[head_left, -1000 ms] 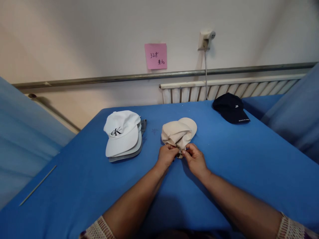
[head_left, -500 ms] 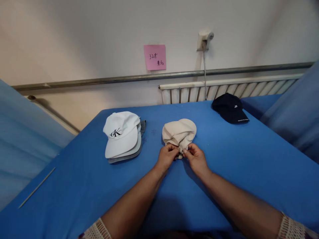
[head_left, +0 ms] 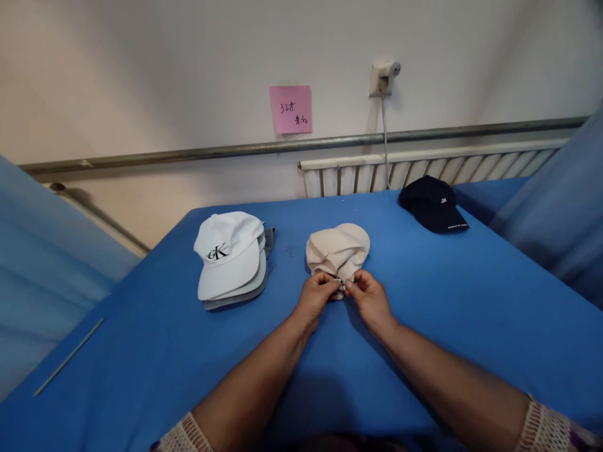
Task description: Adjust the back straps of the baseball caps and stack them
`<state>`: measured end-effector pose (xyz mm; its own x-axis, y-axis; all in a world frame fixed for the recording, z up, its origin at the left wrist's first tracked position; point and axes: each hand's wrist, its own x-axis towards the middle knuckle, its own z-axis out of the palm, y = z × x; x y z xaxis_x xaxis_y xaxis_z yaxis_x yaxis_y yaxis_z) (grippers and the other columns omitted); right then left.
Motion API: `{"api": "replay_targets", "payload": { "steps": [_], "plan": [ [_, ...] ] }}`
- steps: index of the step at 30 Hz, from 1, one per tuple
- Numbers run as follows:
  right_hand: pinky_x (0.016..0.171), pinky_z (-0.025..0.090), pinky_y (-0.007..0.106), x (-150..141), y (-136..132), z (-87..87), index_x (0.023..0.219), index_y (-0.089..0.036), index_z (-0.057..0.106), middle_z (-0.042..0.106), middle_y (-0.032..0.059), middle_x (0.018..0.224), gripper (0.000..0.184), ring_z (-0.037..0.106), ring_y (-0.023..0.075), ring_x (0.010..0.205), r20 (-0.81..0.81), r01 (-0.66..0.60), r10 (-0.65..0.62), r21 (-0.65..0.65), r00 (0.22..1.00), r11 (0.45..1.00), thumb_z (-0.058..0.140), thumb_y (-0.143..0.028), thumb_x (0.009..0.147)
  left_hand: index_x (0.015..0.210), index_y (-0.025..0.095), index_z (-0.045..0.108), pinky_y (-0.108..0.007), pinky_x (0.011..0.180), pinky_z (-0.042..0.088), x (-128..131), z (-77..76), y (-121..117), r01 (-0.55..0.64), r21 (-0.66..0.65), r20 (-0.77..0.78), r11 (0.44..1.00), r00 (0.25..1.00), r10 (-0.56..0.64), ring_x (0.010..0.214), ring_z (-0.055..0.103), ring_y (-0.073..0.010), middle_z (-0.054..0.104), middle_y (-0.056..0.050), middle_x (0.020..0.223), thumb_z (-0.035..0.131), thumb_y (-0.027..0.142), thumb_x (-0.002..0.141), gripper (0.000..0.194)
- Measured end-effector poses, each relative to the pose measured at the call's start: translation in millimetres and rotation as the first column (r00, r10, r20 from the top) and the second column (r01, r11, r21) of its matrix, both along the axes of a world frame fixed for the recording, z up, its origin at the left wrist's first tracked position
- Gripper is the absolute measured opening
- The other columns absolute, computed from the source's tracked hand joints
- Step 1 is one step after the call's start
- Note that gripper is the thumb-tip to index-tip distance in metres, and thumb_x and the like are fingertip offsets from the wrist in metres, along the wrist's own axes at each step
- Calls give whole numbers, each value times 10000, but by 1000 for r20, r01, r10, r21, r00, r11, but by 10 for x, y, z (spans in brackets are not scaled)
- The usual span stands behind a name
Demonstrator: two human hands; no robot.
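Observation:
A beige baseball cap [head_left: 336, 248] lies in the middle of the blue-covered table [head_left: 198, 370], its brim pointing away from me and its back end toward me. My left hand [head_left: 316, 294] pinches the strap at the back of the cap from the left. From the other side my right hand [head_left: 371, 298] pinches the same strap with thumb and finger. The fingertips of both hands almost meet, and a small dark bit, perhaps a buckle, shows between them. The crown is creased near the strap. Exactly how the strap ends sit is hidden by my fingers.
Left of the beige cap is a stack of caps, a white one [head_left: 230, 251] on top. A black cap [head_left: 433, 204] sits at the back right. A thin stick [head_left: 68, 358] lies at far left. Behind are a radiator [head_left: 424, 169] and rail; blue curtains [head_left: 32, 270] hang on both sides.
My fingers have shifted slightly at the strap, and a small dark bit now shows between them. The cap stays in place. The whole view has moved very slightly.

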<state>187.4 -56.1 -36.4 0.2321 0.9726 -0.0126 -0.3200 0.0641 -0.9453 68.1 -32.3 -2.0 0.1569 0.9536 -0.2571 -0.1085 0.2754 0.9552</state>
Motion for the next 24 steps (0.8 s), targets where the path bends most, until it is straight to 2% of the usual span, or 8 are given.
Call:
{"api": "replay_targets", "payload": {
  "steps": [3, 7, 12, 16, 21, 24],
  "plan": [
    [553, 397, 250, -7, -8, 0, 754, -210, 593, 588, -39, 609, 224, 494, 116, 550, 22, -13, 13, 9, 1000, 1000, 737, -365, 681, 553, 149, 529, -207, 504, 390, 6, 3, 23, -6, -28, -12, 1000, 1000, 5, 478, 534, -91, 605, -4, 511, 675, 167, 583, 150],
    [548, 400, 253, 7, -19, 13, 755, -211, 600, 587, -37, 598, 198, 505, 122, 544, 66, -35, 33, 16, 997, 999, 718, -358, 695, 593, 106, 641, -208, 496, 378, -24, 32, 67, 127, -65, 2, 990, 992, -127, 488, 521, -85, 646, -46, 568, 672, 175, 583, 76],
    [547, 400, 259, 32, -22, 46, 743, -210, 598, 579, -37, 580, 187, 511, 129, 541, 87, -48, 48, -3, 995, 999, 713, -348, 690, 642, 92, 692, -204, 518, 389, -111, 65, 96, 240, -103, 53, 965, 970, -235, 514, 528, -80, 660, -53, 609, 749, 228, 603, 152],
    [550, 408, 265, 38, -18, 88, 740, -210, 593, 575, -37, 579, 229, 512, 134, 545, 37, -42, 43, -16, 998, 999, 731, -372, 655, 705, 107, 693, -199, 570, 424, -157, 23, 82, 204, -112, 116, 973, 975, -191, 575, 573, -87, 656, -31, 633, 822, 313, 609, 261],
    [548, 408, 267, 43, -14, 110, 732, -209, 592, 577, -32, 582, 247, 504, 133, 544, 6, -57, 57, -25, 998, 998, 744, -382, 643, 698, 114, 674, -198, 540, 410, -144, -48, 70, 141, -86, 74, 986, 988, -135, 540, 556, -82, 636, -18, 603, 820, 351, 637, 286],
    [537, 400, 264, 41, -16, 102, 721, -210, 589, 577, -31, 588, 244, 490, 128, 539, 3, -62, 62, -15, 998, 998, 747, -377, 641, 677, 105, 680, -199, 526, 403, -160, -17, 85, 205, -80, 49, 975, 978, -202, 528, 546, -82, 647, -35, 606, 800, 366, 647, 288]
  ]
}}
